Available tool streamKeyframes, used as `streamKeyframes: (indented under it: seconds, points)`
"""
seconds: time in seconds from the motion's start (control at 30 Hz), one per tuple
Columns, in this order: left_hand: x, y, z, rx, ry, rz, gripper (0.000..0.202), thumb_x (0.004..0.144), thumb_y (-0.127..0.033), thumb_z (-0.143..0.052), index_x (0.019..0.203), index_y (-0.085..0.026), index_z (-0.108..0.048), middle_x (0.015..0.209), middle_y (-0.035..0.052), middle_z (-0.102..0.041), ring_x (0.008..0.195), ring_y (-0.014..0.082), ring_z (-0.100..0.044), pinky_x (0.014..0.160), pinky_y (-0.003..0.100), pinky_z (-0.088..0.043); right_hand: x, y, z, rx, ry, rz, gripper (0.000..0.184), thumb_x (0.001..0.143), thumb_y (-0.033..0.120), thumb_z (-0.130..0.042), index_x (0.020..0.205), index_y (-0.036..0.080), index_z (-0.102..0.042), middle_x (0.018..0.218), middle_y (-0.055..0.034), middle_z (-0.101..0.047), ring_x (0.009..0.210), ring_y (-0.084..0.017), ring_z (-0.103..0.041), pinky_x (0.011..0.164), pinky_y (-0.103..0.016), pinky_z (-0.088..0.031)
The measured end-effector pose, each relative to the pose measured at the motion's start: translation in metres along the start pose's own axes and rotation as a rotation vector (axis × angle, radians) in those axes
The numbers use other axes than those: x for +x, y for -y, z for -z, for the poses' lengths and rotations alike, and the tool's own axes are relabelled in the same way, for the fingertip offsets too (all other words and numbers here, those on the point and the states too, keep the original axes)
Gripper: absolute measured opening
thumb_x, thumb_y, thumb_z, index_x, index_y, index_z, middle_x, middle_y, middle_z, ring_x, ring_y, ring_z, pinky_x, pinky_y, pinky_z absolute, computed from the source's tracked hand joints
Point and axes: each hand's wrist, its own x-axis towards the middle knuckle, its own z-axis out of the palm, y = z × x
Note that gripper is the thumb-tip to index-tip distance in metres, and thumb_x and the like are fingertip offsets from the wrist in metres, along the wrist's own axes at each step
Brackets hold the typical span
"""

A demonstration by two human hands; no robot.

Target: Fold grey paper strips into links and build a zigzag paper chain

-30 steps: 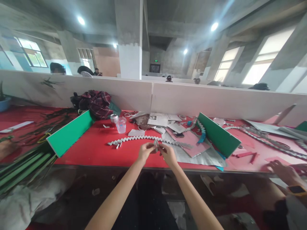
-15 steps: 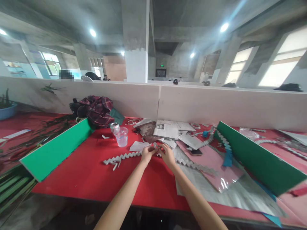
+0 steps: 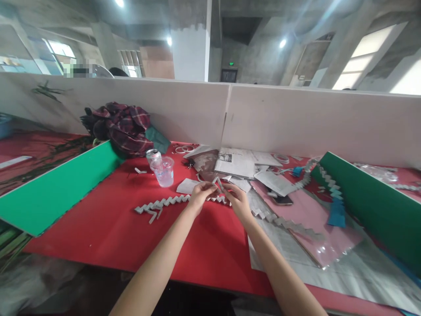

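My left hand and my right hand meet over the red table, both pinching a small folded piece of grey paper between their fingertips. Just below them a long zigzag chain of folded paper lies across the table, running left to a loose end and right over the newspaper. Both hands are closed on the folded piece.
A clear plastic cup and a can stand to the left behind the hands. Green boards flank the place. Newspaper sheets, pink paper, a phone and a plaid cloth lie further back, against a white partition.
The camera has moved closer and tilted down. My hands have moved forward from the table's edge to above the chain, still holding the folded piece.
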Motion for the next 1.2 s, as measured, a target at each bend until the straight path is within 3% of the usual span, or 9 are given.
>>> streamKeyframes:
  seconds: [0.17, 0.27, 0.4, 0.53, 0.67, 0.83, 1.03, 1.2]
  points:
    - [-0.002, -0.003, -0.003, -0.001, 0.011, 0.020, 0.035, 0.057, -0.036, -0.080, 0.076, -0.012, -0.060, 0.064, 0.0020, -0.067, 0.060, 0.0150, -0.064, 0.062, 0.027, -0.050, 0.000, -0.002, 0.001, -0.027, 0.026, 0.028, 0.032, 0.081, 0.037, -0.054, 0.101, 0.015, -0.064, 0.060, -0.0009, -0.059, 0.052, -0.013, -0.052, 0.048, -0.024, -0.041]
    - [-0.003, -0.002, -0.002, 0.024, 0.049, 0.010, 0.033, 0.060, -0.035, -0.078, 0.076, -0.013, -0.060, 0.064, 0.0014, -0.065, 0.059, 0.0135, -0.062, 0.061, 0.026, -0.049, 0.001, -0.005, 0.003, -0.086, 0.014, 0.079, 0.030, 0.083, 0.036, -0.052, 0.101, 0.016, -0.064, 0.069, -0.0028, -0.061, 0.054, -0.013, -0.053, 0.051, -0.024, -0.043]
    - [-0.007, -0.008, -0.003, 0.021, 0.197, 0.029, 0.032, 0.062, -0.027, -0.077, 0.087, -0.014, -0.063, 0.062, -0.0021, -0.059, 0.055, 0.0100, -0.056, 0.056, 0.022, -0.042, 0.004, -0.007, 0.007, -0.243, -0.057, 0.190, 0.027, 0.085, 0.034, -0.049, 0.098, 0.018, -0.066, 0.084, -0.0053, -0.061, 0.060, -0.012, -0.054, 0.058, -0.025, -0.044]
    - [-0.014, -0.019, -0.005, 0.004, 0.324, 0.100, 0.038, 0.063, -0.022, -0.075, 0.099, -0.017, -0.065, 0.066, -0.0023, -0.057, 0.058, 0.0093, -0.053, 0.058, 0.023, -0.040, 0.006, -0.009, 0.011, -0.328, -0.114, 0.229, 0.022, 0.085, 0.031, -0.048, 0.091, 0.019, -0.065, 0.085, -0.0049, -0.060, 0.063, -0.013, -0.054, 0.063, -0.026, -0.044]
    - [-0.018, -0.023, -0.007, -0.013, 0.352, 0.106, 0.028, 0.064, -0.021, -0.074, 0.090, -0.014, -0.069, 0.067, -0.0013, -0.055, 0.058, 0.0078, -0.050, 0.060, 0.022, -0.040, 0.007, -0.009, 0.015, -0.365, -0.155, 0.227, 0.018, 0.084, 0.024, -0.047, 0.086, 0.019, -0.064, 0.087, -0.0051, -0.061, 0.072, -0.016, -0.055, 0.068, -0.028, -0.044]
    - [-0.022, -0.023, -0.009, -0.117, 0.363, 0.098, 0.031, 0.063, -0.016, -0.072, 0.093, -0.018, -0.068, 0.067, -0.0022, -0.053, 0.057, 0.0073, -0.048, 0.058, 0.021, -0.038, 0.004, -0.003, 0.013, -0.401, -0.128, 0.266, 0.020, 0.085, 0.019, -0.044, 0.087, 0.019, -0.063, 0.087, -0.0056, -0.060, 0.072, -0.016, -0.054, 0.067, -0.027, -0.043]
    - [-0.023, -0.030, -0.003, 0.131, 0.534, 0.255, 0.018, 0.065, -0.018, -0.069, 0.082, -0.013, -0.071, 0.065, 0.0020, -0.058, 0.053, 0.0082, -0.048, 0.054, 0.022, -0.037, 0.002, 0.004, 0.019, -0.473, -0.234, 0.286, 0.022, 0.085, 0.018, -0.041, 0.087, 0.019, -0.063, 0.088, -0.0052, -0.059, 0.069, -0.016, -0.053, 0.065, -0.027, -0.041]
    - [-0.023, -0.031, -0.003, 0.175, 0.521, 0.223, 0.012, 0.064, -0.015, -0.067, 0.076, -0.013, -0.069, 0.072, 0.0034, -0.062, 0.057, 0.0102, -0.052, 0.055, 0.023, -0.039, 0.001, 0.005, 0.023, -0.582, -0.260, 0.301, 0.024, 0.087, 0.019, -0.039, 0.091, 0.022, -0.063, 0.093, -0.0052, -0.059, 0.077, -0.018, -0.055, 0.069, -0.028, -0.041]
